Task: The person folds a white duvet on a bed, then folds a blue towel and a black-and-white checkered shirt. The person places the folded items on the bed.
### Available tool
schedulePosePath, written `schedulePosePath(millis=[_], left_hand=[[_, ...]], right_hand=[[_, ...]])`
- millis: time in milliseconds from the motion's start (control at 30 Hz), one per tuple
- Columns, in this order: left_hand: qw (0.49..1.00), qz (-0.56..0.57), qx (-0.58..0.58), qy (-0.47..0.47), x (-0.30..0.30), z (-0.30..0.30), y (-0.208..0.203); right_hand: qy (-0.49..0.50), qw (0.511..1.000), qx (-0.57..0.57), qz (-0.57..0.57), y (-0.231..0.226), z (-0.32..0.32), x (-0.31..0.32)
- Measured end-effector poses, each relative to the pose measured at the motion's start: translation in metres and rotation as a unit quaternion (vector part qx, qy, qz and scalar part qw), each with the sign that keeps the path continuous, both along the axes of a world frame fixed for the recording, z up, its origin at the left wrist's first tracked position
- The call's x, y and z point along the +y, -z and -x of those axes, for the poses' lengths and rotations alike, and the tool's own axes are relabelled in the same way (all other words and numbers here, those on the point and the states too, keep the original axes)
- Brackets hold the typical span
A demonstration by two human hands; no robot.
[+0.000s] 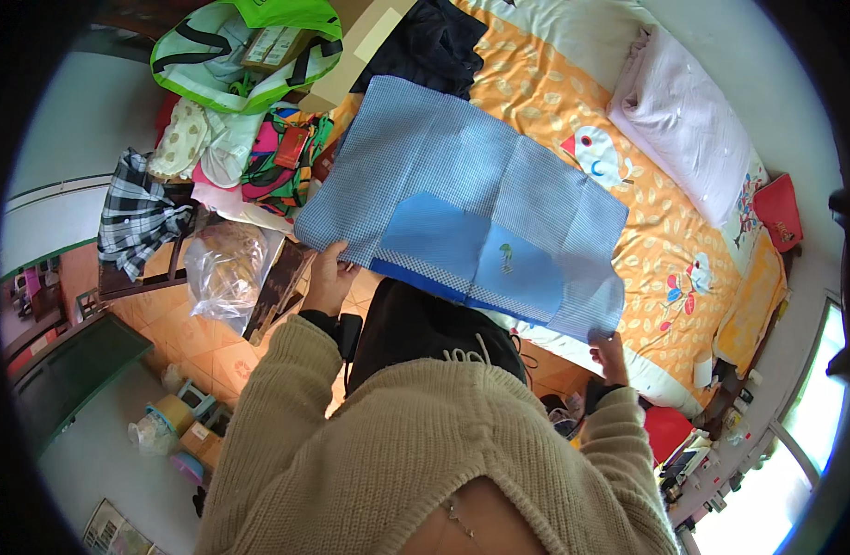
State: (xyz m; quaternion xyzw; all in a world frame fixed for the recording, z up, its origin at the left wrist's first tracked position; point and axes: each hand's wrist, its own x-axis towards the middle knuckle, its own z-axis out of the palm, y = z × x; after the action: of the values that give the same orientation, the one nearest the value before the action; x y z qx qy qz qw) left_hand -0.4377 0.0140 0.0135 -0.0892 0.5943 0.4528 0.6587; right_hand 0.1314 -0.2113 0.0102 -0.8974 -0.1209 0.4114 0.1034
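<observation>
Cloth [462, 199], blue checked with a plain blue pocket patch near its lower edge, spread flat and held out over the bed [684, 268], filling the middle of the view. Left hand [328, 277] at eight o'clock from the cloth's centre, closed on its lower left corner, thumb over the hem. Right hand [610, 356] at four o'clock, gripping the lower right corner from below, fingers curled round the edge. Beige knitted sleeves [425, 444] rising from six o'clock to both hands. Black garment [434, 324] hanging just under the cloth's lower edge, between the two hands. Orange patterned bedspread with cartoon birds beneath and beyond the cloth, towards two and three o'clock. Pink pillow [684, 120] at one o'clock, well apart from the cloth. Second black garment [434, 42] at twelve o'clock, partly tucked under the cloth's far edge. Green and white bag [244, 51] at eleven o'clock beside a cardboard box [351, 55]. Heap of colourful clothes [258, 153] at ten o'clock, just left of the cloth. Black and white checked shirt [138, 217] draped at nine o'clock, with a clear plastic bag [226, 273] near the left hand. Red pouch [778, 211] at three o'clock, on the bed's far side.
</observation>
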Motion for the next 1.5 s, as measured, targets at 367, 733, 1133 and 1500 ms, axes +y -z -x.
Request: schedulePosePath(millis=[367, 733, 1133, 1500], left_hand=[[1.0, -0.012, -0.024, 0.015, 0.007, -0.04, -0.067], [0.975, -0.172, -0.099, 0.101, 0.038, -0.086, -0.162], [0.935, -0.218, -0.215, 0.177, 0.05, -0.129, -0.201], [0.98, -0.171, 0.057, 0.09, 0.029, -0.128, -0.194]], right_hand=[[-0.618, 0.754, -0.016, -0.223, -0.046, 0.265, 0.126], [-0.279, 0.882, 0.057, -0.375, -0.116, 0.194, 0.219], [-0.087, 0.8, 0.223, -0.55, -0.323, 0.146, 0.334], [-0.095, 0.744, 0.229, -0.62, -0.358, 0.201, 0.342]])
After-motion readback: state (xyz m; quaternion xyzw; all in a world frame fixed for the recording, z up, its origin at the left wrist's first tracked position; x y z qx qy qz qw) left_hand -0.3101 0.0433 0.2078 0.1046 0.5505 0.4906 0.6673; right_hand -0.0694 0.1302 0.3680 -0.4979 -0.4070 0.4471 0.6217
